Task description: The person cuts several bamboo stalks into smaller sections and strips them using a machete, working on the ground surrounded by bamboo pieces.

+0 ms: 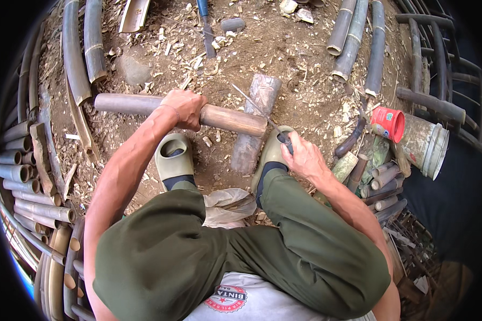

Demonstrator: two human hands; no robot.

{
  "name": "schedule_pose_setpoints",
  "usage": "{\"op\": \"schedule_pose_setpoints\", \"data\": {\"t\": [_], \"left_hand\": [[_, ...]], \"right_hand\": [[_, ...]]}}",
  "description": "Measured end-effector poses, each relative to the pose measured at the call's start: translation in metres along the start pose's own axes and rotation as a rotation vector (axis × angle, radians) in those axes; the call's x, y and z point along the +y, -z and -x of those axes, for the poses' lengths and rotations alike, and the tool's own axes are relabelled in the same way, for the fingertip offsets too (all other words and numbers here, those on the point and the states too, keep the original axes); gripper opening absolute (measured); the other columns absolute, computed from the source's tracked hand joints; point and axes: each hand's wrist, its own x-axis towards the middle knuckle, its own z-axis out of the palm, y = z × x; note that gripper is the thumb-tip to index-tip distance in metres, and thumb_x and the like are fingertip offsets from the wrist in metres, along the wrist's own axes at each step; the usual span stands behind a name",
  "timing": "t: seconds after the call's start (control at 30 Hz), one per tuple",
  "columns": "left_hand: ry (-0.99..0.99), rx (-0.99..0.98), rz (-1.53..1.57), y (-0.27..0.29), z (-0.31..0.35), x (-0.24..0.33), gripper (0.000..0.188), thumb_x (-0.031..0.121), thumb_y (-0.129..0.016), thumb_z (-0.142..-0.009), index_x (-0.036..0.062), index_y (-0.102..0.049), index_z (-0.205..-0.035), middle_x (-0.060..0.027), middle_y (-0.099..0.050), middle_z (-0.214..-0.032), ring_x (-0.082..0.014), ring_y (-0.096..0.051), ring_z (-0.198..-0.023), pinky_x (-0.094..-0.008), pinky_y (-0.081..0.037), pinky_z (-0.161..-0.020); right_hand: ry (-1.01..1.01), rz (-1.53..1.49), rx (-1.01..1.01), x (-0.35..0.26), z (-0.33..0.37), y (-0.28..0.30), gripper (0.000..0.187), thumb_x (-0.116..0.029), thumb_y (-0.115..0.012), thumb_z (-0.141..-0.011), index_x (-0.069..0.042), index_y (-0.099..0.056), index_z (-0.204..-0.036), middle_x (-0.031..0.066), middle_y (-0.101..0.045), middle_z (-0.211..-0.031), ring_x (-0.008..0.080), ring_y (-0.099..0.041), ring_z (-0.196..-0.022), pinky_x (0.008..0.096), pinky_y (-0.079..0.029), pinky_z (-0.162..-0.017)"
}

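My left hand [185, 108] is wrapped over a thick bamboo pole [234, 120], which lies sideways in front of my feet. The pole's right end rests on a short wooden log [262, 93] set on the ground. In my right hand [307, 156] is a thin-bladed tool [256, 105] with a dark handle. Its long narrow blade points up and left, crossing the log close to the pole's right end. Whether the blade touches the pole I cannot tell. The blade shows nearly edge-on, so its exact kind is unclear.
Wood chips cover the dirt floor. A chisel-like tool with a blue handle [204, 27] lies ahead. Bamboo lengths [353, 40] lie far right, others [93, 43] far left. A curved dark sheath-like piece [351, 138], a red tub [386, 124] and a dirty white bucket [424, 144] are at right.
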Motion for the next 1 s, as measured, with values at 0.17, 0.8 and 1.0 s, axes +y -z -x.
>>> {"op": "schedule_pose_setpoints", "data": {"t": [0.17, 0.8, 1.0], "left_hand": [[0.020, 0.006, 0.009, -0.008, 0.004, -0.004, 0.044, 0.030, -0.079, -0.061, 0.0110, -0.067, -0.099, -0.0167, -0.072, -0.090, -0.0361, -0.071, -0.087, -0.0453, -0.056, -0.078], [-0.061, 0.299, -0.042, -0.031, 0.001, -0.007, 0.036, 0.021, -0.074, -0.062, 0.0111, -0.059, -0.094, -0.0098, -0.067, -0.089, -0.0326, -0.069, -0.088, -0.0464, -0.055, -0.076], [-0.049, 0.418, -0.039, -0.042, 0.014, -0.006, 0.024, 0.011, -0.066, -0.072, 0.0110, -0.057, -0.095, -0.0094, -0.066, -0.091, -0.0313, -0.067, -0.093, -0.0469, -0.051, -0.084]], "right_hand": [[0.195, -0.312, 0.229, -0.040, 0.000, 0.027, 0.028, -0.021, -0.066, -0.092, 0.000, -0.056, -0.108, 0.0257, -0.068, -0.091, 0.0426, -0.069, -0.075, 0.0472, -0.056, -0.061], [0.010, -0.132, -0.017, 0.027, -0.016, 0.005, 0.023, -0.021, -0.064, -0.093, -0.003, -0.056, -0.106, 0.0216, -0.066, -0.089, 0.0421, -0.067, -0.070, 0.0481, -0.054, -0.060], [0.387, -0.444, 0.423, -0.037, -0.004, 0.025, 0.027, -0.023, -0.065, -0.094, 0.000, -0.058, -0.107, 0.0197, -0.065, -0.084, 0.0352, -0.069, -0.069, 0.0411, -0.054, -0.059]]}}
